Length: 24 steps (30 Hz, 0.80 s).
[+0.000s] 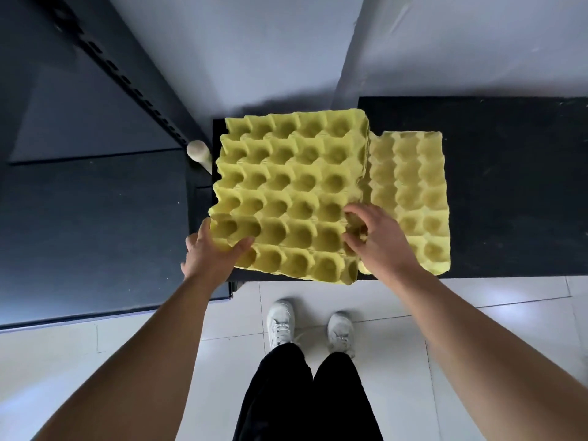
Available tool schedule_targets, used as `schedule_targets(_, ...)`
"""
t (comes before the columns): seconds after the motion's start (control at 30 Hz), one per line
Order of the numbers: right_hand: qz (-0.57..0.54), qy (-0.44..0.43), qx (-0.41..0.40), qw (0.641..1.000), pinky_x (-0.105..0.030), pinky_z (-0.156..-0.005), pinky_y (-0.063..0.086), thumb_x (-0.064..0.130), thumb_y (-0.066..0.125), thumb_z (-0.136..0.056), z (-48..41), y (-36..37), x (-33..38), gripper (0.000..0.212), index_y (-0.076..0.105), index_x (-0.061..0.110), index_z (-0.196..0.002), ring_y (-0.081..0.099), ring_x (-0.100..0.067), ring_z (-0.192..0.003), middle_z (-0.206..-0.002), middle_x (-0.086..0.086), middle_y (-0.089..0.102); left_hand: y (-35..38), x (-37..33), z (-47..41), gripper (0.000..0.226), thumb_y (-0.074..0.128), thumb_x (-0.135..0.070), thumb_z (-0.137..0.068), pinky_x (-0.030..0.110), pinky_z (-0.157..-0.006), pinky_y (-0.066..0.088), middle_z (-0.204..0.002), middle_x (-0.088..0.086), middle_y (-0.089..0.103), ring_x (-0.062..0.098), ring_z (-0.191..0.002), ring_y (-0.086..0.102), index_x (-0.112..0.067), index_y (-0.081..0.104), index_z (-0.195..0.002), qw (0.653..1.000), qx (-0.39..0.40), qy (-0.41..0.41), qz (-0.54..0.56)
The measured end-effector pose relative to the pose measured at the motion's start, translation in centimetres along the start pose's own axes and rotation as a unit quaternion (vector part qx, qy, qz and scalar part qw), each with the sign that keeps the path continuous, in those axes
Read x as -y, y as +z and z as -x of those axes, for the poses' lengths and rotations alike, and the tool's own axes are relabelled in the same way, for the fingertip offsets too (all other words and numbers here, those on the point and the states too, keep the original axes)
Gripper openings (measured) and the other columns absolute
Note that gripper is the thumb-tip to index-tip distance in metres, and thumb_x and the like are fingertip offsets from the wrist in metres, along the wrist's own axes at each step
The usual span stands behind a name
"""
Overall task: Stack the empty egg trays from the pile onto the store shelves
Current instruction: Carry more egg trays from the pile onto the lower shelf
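Black shelving point(496, 173) stood against a pale wall, carrying the yellow tray stack point(286, 192) beside a lower tray point(413, 198). The left hand point(210, 253) gripped the stack's near corner, thumb on top; the right hand's point(378, 240) fingers curled into the edge cups. Several nested trays could lift together, or the overhanging stack tip floorward.
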State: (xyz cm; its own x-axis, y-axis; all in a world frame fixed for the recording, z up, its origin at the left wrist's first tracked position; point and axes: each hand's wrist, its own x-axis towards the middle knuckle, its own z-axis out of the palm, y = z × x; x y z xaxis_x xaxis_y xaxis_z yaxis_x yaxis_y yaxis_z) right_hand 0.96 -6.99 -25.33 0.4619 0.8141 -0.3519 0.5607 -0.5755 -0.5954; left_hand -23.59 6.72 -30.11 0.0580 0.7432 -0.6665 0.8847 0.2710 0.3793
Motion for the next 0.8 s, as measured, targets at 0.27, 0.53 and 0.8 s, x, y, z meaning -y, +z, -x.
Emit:
schedule_targets(0.27,-0.058,0.058,-0.013,0.997,-0.011,-0.091,0.03,0.031,0.067,-0.087,1.6,-1.4,-2.1,0.058,0.043,0.026,-0.14,0.045,-0.011,-0.106,-0.128,-0.006,0.039,3.5,-0.5,2.3,0.082,0.088,-0.046,-0.058,0.03,-0.066,0.053,-0.122,-0.002,0.037,0.014,-0.083,0.057,-0.033,0.042,-0.125,0.997,0.034,0.034,0.054)
schedule_targets(0.53,-0.071,0.077,0.024,0.994,-0.016,-0.098,0.027,0.028,0.077,-0.079,3.7,-0.1,-3.0,0.096,0.014,0.035,-0.151,0.039,-0.007,-0.121,-0.143,-0.002,0.033,3.6,0.4,1.3,0.105,0.089,-0.048,-0.06,0.034,-0.081,0.049,-0.139,0.005,0.047,0.02,-0.108,0.057,-0.02,0.035,-0.145,0.985,0.053,-0.028,0.164)
schedule_targets(0.8,-0.135,0.099,-0.027,0.986,-0.02,-0.099,0.031,0.025,0.073,-0.082,3.8,-2.5,-1.8,0.084,0.023,0.033,-0.149,0.041,-0.007,-0.118,-0.136,0.002,0.04,1.5,0.2,5.5,0.073,0.078,-0.065,-0.055,0.015,-0.053,0.049,-0.102,-0.005,0.069,0.002,-0.082,0.065,-0.026,0.06,-0.114,0.965,0.056,0.027,0.255)
